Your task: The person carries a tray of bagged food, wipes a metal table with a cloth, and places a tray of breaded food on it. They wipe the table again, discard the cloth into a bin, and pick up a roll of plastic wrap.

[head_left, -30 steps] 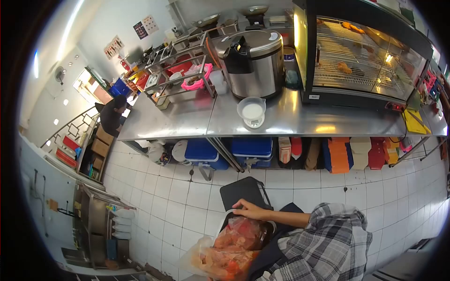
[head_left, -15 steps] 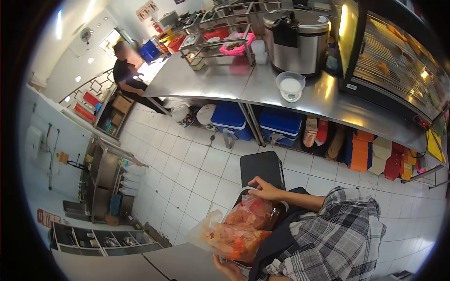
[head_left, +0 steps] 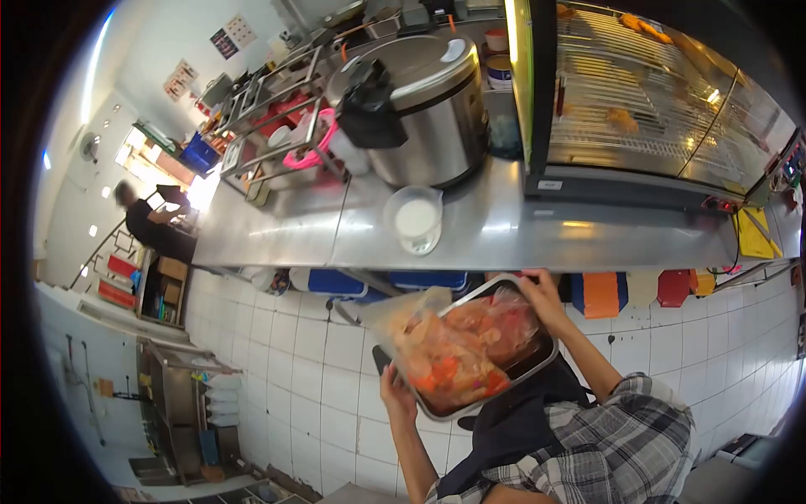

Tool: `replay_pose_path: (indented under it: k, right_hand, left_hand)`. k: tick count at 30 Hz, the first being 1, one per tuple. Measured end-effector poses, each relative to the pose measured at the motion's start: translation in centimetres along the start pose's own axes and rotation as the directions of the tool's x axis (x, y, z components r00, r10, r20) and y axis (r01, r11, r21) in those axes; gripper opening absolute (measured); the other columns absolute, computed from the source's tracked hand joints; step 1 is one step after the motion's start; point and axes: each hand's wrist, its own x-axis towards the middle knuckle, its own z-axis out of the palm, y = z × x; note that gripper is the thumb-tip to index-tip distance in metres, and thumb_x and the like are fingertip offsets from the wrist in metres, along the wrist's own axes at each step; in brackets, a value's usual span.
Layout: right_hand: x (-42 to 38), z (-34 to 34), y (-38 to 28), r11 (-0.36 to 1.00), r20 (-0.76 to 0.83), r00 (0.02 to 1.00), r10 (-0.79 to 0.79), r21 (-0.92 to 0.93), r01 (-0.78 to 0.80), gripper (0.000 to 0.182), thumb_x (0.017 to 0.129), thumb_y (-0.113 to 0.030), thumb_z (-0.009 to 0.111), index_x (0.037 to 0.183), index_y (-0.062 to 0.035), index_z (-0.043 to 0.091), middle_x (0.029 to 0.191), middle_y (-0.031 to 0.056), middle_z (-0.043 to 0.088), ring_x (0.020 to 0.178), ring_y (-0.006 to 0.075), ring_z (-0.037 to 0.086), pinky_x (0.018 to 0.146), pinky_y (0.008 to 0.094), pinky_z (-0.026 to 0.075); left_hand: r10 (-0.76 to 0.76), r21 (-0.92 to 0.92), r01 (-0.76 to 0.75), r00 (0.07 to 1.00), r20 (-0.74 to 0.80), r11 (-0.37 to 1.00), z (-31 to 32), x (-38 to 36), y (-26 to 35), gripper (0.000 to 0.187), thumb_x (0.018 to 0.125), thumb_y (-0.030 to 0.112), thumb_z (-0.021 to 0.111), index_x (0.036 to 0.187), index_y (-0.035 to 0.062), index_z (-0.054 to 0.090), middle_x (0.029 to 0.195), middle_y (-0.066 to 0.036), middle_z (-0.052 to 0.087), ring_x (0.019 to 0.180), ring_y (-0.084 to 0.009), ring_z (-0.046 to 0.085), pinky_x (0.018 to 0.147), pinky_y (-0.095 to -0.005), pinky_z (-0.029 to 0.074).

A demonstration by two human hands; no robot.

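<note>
A metal tray [head_left: 456, 415] is held tilted in front of my body, above the floor. My left hand [head_left: 399, 396] grips its near left edge, fingers curled over the rim. My right hand [head_left: 544, 300] clasps the far right edge. Inside lie clear plastic bags of what looks like raw meat in orange-red marinade. One bag [head_left: 449, 361] has its loose top hanging over the tray's left side; another reddish bag [head_left: 502, 326] rests beside it. Dark liquid shows at the tray's bottom right.
Beyond the tray runs a steel counter [head_left: 294, 235] with a large rice cooker [head_left: 437, 126], a white-filled jug [head_left: 417, 217] on a scale and a glass heated display cabinet [head_left: 621, 101]. Blue coolers [head_left: 336, 284] stand underneath. A person [head_left: 155, 223] stands at the far left.
The tray has been raised and carried toward the counter, with both hands on it. My right hand shifted to the tray's far right edge. The view has turned right and closer to the counter.
</note>
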Motion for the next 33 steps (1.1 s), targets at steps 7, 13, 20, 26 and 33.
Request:
replay_pose_path:
  k: [7, 13, 20, 26, 33]
  right_hand:
    - [9.3, -10.4, -2.3, 0.991, -0.261, 0.965, 0.002, 0.128, 0.033, 0.032, 0.090, -0.028, 0.056, 0.116, -0.0107, 0.048, 0.088, 0.0074, 0.054, 0.080, 0.0136, 0.050, 0.072, 0.0266, 0.042]
    - [15.6, -16.4, 5.7, 0.960, -0.448, 0.890, 0.081, 0.277, 0.052, 0.029, 0.091, -0.026, 0.054, 0.110, -0.0041, 0.053, 0.107, 0.0087, 0.053, 0.101, 0.0167, 0.049, 0.088, 0.0278, 0.039]
    - [21.1, -15.7, 2.4, 0.986, -0.516, 0.841, -0.163, -0.122, 0.116, 0.062, 0.082, -0.044, 0.061, 0.126, -0.0032, 0.044, 0.125, 0.0189, 0.037, 0.109, 0.0332, 0.046, 0.091, 0.0432, 0.043]
    - [19.1, -3.4, -7.0, 0.600, -0.351, 0.811, -0.467, -0.800, -0.001, 0.061, 0.075, -0.034, 0.069, 0.125, -0.0078, 0.047, 0.121, 0.0215, 0.049, 0.109, 0.0352, 0.050, 0.089, 0.0441, 0.042]
    - [9.6, 21.5, -8.2, 0.654, 0.146, 0.778, -0.611, -0.461, 0.600, 0.058, 0.076, -0.029, 0.068, 0.125, -0.0072, 0.048, 0.122, 0.0205, 0.050, 0.110, 0.0344, 0.051, 0.093, 0.0434, 0.040]
  left_hand:
    - [-0.190, 0.161, 0.162, 0.966, 0.175, 0.974, 16.7, 14.3, -3.9, 0.048, 0.084, 0.042, 0.056, 0.118, 0.0083, 0.050, 0.115, -0.009, 0.052, 0.108, -0.0243, 0.047, 0.093, -0.0378, 0.038]
    - [-0.163, 0.071, 0.149, 0.948, 0.273, 0.986, 23.4, 19.5, -5.1, 0.052, 0.085, 0.041, 0.053, 0.129, 0.0166, 0.043, 0.127, -0.011, 0.045, 0.109, -0.0259, 0.047, 0.096, -0.0435, 0.038]
    - [0.213, 0.113, -0.253, 0.935, 0.282, 0.961, 14.9, 15.8, -5.4, 0.051, 0.094, 0.041, 0.044, 0.139, 0.0194, 0.033, 0.133, -0.004, 0.045, 0.121, -0.0180, 0.043, 0.101, -0.0395, 0.034]
    - [0.565, 0.322, -0.472, 0.757, -0.328, 0.821, -11.9, -3.0, -14.9, 0.041, 0.092, 0.031, 0.050, 0.131, 0.0192, 0.044, 0.126, 0.001, 0.050, 0.112, -0.0143, 0.050, 0.089, -0.0352, 0.042]
    - [-0.201, 0.403, -0.910, -0.378, -0.904, -0.100, -29.5, -40.2, -23.1, 0.065, 0.091, 0.057, 0.027, 0.132, 0.0070, 0.037, 0.133, -0.014, 0.043, 0.126, -0.0241, 0.039, 0.103, -0.0437, 0.029]
